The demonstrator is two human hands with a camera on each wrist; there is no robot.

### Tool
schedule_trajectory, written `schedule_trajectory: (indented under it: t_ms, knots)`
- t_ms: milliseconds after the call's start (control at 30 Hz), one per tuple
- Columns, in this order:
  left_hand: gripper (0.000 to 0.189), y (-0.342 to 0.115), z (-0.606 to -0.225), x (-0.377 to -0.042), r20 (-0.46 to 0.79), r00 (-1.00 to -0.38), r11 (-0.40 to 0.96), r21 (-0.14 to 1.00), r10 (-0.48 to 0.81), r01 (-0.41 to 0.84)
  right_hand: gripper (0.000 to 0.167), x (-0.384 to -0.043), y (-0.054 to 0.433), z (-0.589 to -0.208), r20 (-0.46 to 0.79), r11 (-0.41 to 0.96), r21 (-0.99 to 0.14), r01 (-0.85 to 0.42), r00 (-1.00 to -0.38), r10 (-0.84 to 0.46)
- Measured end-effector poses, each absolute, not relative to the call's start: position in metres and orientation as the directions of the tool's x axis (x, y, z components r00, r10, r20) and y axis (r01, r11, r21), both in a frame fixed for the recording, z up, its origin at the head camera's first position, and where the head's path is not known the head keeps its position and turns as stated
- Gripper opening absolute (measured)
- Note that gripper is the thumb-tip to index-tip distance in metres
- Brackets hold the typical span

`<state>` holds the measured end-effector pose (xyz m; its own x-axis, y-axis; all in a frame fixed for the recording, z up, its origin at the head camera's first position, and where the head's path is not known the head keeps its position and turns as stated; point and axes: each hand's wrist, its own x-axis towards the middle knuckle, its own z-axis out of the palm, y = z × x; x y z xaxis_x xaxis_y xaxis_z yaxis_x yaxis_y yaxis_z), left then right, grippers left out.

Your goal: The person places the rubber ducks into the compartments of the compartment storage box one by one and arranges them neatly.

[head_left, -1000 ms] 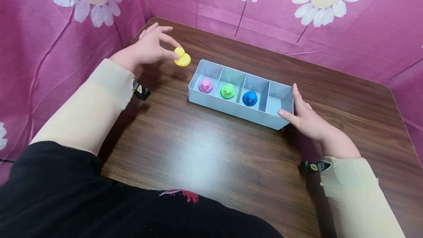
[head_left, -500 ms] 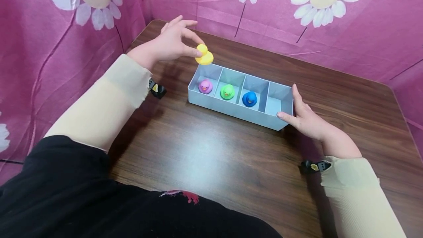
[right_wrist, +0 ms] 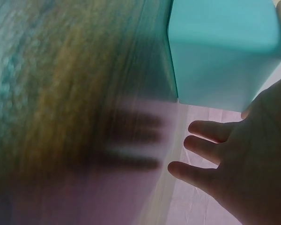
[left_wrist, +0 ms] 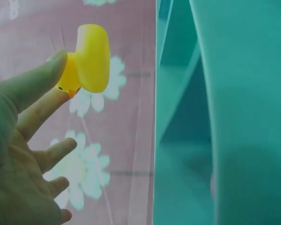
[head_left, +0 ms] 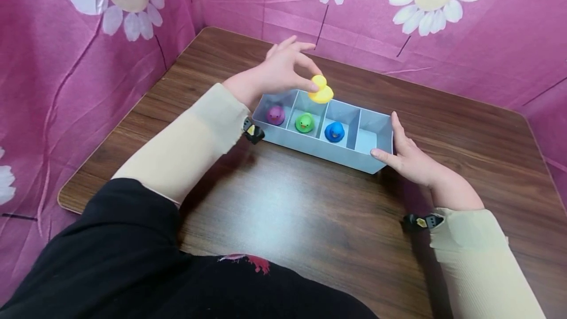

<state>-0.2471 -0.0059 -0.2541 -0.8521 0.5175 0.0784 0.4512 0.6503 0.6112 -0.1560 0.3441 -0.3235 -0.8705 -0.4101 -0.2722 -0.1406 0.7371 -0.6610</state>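
Note:
In the head view, my left hand (head_left: 283, 70) pinches a yellow rubber duck (head_left: 322, 93) between thumb and forefinger, its other fingers spread. The duck hangs over the back of a pale grey-blue divided box (head_left: 319, 149), near its second divider from the left. In the left wrist view the yellow duck (left_wrist: 92, 58) lies sideways, beak beside the fingertips. Inside the box sit a purple duck (head_left: 275, 115), a green duck (head_left: 304, 122) and a blue duck (head_left: 334, 132), one per compartment; the rightmost compartment shows bare floor. My right hand (head_left: 412, 159) grips the box's right end between thumb and forefinger.
The box stands on a brown wooden table (head_left: 274, 210). Behind and to the left hangs a pink cloth (head_left: 283, 14) with large white flowers. Each wrist carries a small black strap with a device.
My left hand has carried the yellow duck rightward, from left of the box to above its back rim. My right hand and the box have stayed in place.

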Motion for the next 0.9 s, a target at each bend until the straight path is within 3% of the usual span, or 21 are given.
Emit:
schedule_trajectory:
  t_ms: [333, 900]
  knots:
    - [0.031, 0.051, -0.257, -0.236, 0.045, -0.807, 0.635, 0.592, 0.589, 0.497, 0.103, -0.156, 0.348, -0.325, -0.284, 0.732, -0.671, -0.119, -0.871, -0.402]
    - [0.029, 0.111, -0.272, -0.226, -0.032, -0.814, 0.681, 0.568, 0.580, 0.463, 0.103, -0.158, 0.347, -0.325, -0.307, 0.710, -0.699, -0.089, -0.859, -0.410]
